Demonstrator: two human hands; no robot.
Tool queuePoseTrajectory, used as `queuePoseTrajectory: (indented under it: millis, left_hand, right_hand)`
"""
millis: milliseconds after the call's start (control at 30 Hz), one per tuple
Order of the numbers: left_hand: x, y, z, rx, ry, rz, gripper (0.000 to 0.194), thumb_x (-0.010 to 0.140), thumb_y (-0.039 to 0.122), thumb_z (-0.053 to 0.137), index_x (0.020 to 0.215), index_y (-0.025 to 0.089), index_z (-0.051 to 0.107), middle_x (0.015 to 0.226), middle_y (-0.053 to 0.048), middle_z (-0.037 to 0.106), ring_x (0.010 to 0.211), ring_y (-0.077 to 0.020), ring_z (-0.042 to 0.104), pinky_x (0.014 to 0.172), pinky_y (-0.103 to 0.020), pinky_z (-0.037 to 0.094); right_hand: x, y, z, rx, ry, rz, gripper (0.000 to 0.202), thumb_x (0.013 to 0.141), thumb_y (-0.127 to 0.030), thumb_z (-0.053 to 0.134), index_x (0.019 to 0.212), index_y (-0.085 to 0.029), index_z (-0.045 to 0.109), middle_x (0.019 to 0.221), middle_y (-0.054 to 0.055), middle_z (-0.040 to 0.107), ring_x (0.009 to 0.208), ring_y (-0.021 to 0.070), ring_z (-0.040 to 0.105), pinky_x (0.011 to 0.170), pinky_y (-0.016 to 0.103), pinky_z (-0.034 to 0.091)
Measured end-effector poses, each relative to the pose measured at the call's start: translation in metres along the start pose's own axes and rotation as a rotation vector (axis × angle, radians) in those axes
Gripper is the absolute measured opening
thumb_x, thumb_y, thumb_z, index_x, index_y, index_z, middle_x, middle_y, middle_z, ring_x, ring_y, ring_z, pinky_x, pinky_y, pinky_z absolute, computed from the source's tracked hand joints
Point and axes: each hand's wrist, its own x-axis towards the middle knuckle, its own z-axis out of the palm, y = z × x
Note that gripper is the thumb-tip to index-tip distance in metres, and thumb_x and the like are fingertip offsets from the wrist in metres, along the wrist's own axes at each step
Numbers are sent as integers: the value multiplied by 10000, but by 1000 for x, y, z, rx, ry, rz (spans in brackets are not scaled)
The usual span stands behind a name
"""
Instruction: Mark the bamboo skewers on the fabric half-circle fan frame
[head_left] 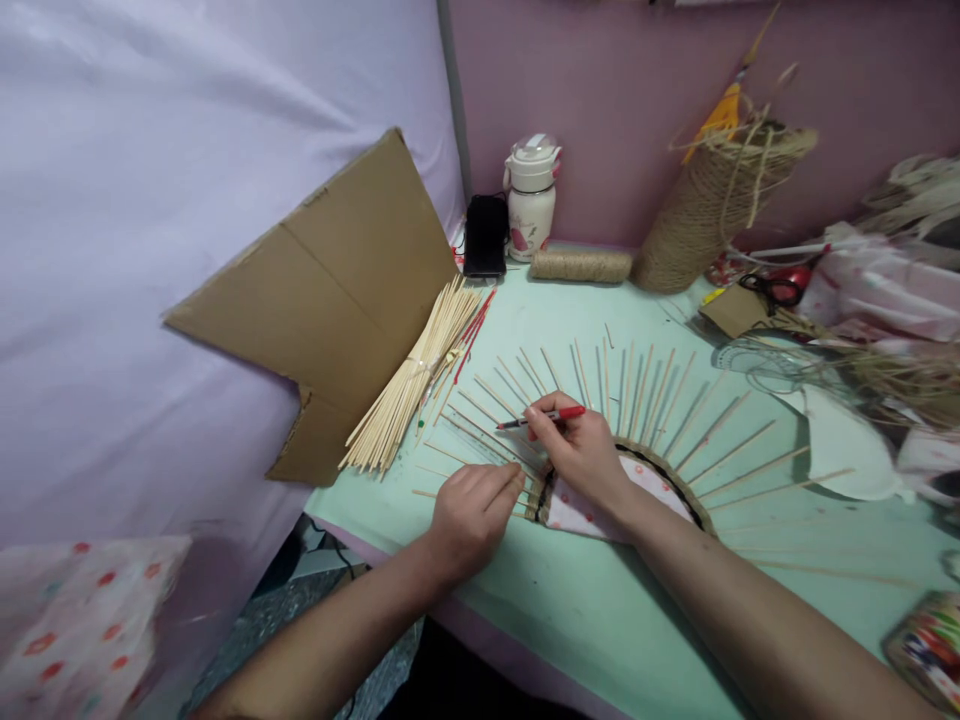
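A half-round piece (576, 508) of white cloth with red spots lies on the table, edged with a woven twine band (670, 478). Thin wooden sticks (637, 385) fan out from that band. My right hand (585, 450) is above the piece, pinching a red pen (564, 413) whose dark tip points left over the sticks. My left hand (478, 515) is low over the left-hand sticks, its fingers bent and pressed together beside the band. What lies under its fingertips is hidden.
A bundle of sticks (409, 385) lies by a folded cardboard sheet (330, 260) at left. Behind are a black phone (486, 236), white bottle (531, 210), twine roll (581, 265) and tall twine-wrapped holder (705, 210). Scissors (784, 290) and loose fibres (885, 380) crowd the right; a tin (930, 645) is nearer.
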Motion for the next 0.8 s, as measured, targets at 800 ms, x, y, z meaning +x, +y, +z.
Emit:
queuePoseTrajectory:
  millis: [800]
  left_hand:
    - [0, 0, 0, -15, 0, -7, 159, 894, 119, 508, 973, 138, 645, 944, -88, 740, 828, -166, 679, 690, -288, 507]
  right_hand:
    - [1, 6, 4, -20, -61, 18, 294, 909, -405, 502, 721, -190, 577, 602, -2, 601, 539, 123, 533, 516, 229, 377]
